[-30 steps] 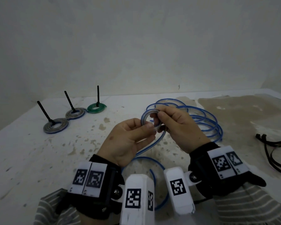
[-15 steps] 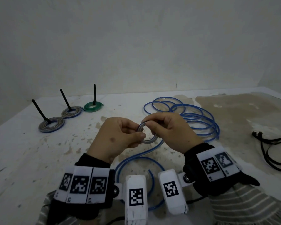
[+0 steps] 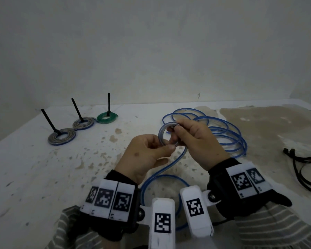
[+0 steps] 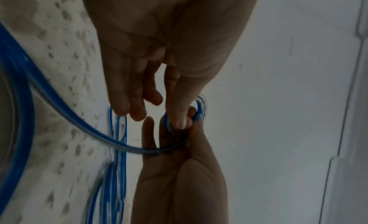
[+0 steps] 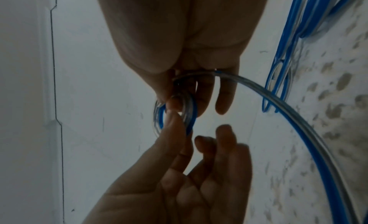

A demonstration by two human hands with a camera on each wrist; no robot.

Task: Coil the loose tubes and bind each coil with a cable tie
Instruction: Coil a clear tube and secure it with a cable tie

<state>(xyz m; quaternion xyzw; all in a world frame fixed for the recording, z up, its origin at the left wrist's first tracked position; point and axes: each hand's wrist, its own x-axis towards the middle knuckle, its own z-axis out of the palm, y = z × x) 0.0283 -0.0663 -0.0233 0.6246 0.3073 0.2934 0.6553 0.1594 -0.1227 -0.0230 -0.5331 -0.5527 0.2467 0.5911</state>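
Three tied coils (image 3: pixel 61 137) sit at the left of the frame, while both hands (image 3: pixel 196 141) pinch a small started coil (image 3: pixel 166 134), most blue tube (image 3: pixel 226 135) loose.

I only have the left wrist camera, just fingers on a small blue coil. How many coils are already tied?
Observer: Three, far left: a near grey coil, a middle grey coil and a green coil, each with a black tie standing up.
Operator: Spare ties anywhere?
Observer: A black bundle lies far right; ties or cord, I cannot tell.
Operator: Much tube left?
Observer: Yes, wide blue tube loops piled beyond the right hand.
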